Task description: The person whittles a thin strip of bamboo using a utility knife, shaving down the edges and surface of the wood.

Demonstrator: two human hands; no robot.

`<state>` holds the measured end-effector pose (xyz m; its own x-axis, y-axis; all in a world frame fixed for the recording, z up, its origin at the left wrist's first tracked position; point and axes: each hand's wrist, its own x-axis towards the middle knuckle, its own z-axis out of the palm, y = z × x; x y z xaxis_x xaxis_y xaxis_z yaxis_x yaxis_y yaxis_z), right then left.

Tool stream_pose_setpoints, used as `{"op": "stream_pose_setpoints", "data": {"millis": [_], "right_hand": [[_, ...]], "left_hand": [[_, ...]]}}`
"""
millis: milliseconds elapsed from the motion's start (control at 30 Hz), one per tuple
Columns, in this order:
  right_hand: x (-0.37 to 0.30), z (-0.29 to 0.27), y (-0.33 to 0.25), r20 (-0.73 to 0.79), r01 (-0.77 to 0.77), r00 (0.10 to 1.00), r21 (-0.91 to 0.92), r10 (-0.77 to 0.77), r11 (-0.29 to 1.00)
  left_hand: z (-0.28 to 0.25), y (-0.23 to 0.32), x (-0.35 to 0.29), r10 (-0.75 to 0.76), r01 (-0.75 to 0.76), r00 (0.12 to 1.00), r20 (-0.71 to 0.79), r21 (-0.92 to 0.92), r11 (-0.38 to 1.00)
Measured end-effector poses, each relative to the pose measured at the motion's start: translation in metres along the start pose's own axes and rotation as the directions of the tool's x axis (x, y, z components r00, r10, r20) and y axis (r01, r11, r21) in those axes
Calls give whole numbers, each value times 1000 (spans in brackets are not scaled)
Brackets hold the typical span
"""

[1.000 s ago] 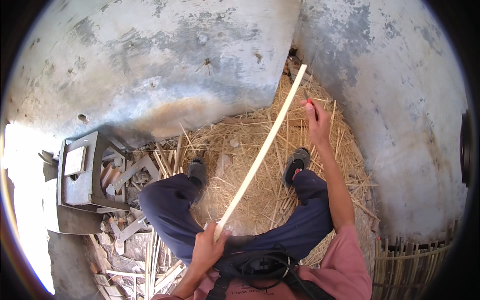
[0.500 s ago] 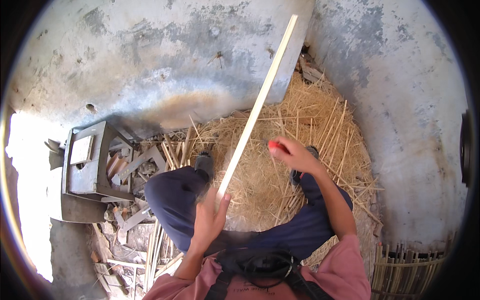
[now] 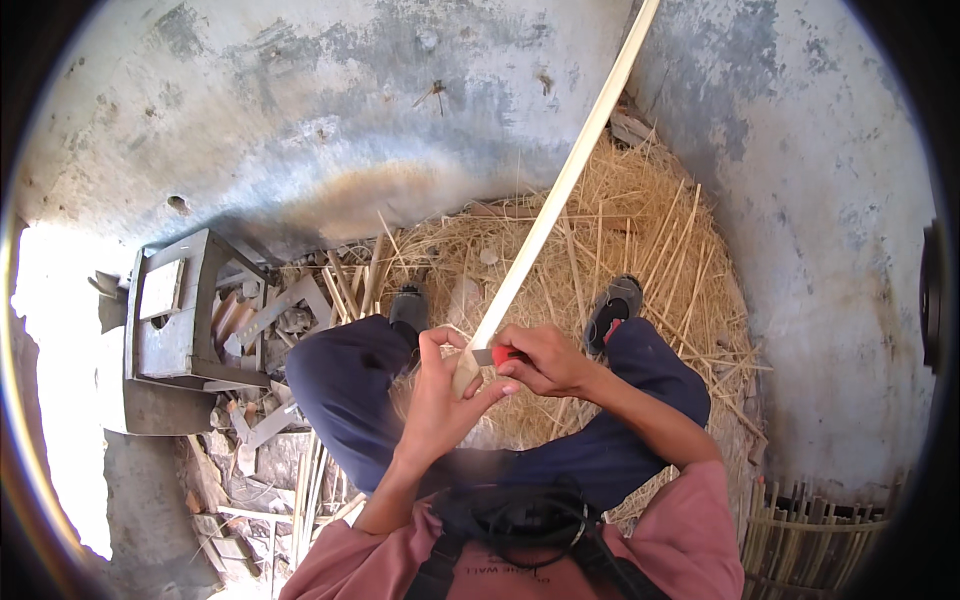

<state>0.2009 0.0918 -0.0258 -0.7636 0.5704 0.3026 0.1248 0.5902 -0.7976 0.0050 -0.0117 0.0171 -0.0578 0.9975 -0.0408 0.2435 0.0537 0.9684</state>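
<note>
A long pale wooden strip, perhaps split bamboo [image 3: 560,195], slants from between my knees up toward the far right, its top running out of view. My left hand [image 3: 440,395] grips it near its lower end, thumb stretched toward the right hand. In my right hand [image 3: 548,360] is a red-handled knife [image 3: 505,354]. A short grey part of its blade shows, lying against the strip just above my left fingers. Both hands are close together over my lap; the strip's lowest end is partly hidden by the left hand.
Straw-like shavings and thin sticks [image 3: 670,250] cover the floor around my shoes. To the left, a worn wooden cabinet frame [image 3: 165,340] stands beside scrap wood [image 3: 270,425]. Weathered walls [image 3: 330,120] enclose the corner. A slatted cane rack [image 3: 810,545] is at lower right.
My right hand has come left and nearer, bringing the knife against the strip. My left hand has shifted slightly right, and the strip's upper part has moved up and right.
</note>
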Motion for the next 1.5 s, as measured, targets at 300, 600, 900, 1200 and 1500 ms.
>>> {"op": "stream_pose_setpoints", "data": {"millis": [300, 600, 900, 1200, 1500], "right_hand": [[-2, 6, 1, -43, 57, 998, 26, -55, 998], [-2, 8, 2, -123, 120, 985, 11, -117, 993], [-1, 3, -10, -154, 91, 984, 25, -86, 996], [0, 5, -14, -241, 79, 967, -26, -82, 997], [2, 4, -21, -273, 68, 959, -46, -78, 997]], "left_hand": [[2, -3, 1, -5, 5, 1000, 2, -126, 992], [7, -9, 2, 106, -109, 994, -31, -111, 988], [18, 4, -2, 84, -103, 991, -108, -186, 977], [24, 2, 1, 121, -151, 979, -163, -187, 971], [26, 6, -1, 132, -166, 971, -199, -163, 973]]}}
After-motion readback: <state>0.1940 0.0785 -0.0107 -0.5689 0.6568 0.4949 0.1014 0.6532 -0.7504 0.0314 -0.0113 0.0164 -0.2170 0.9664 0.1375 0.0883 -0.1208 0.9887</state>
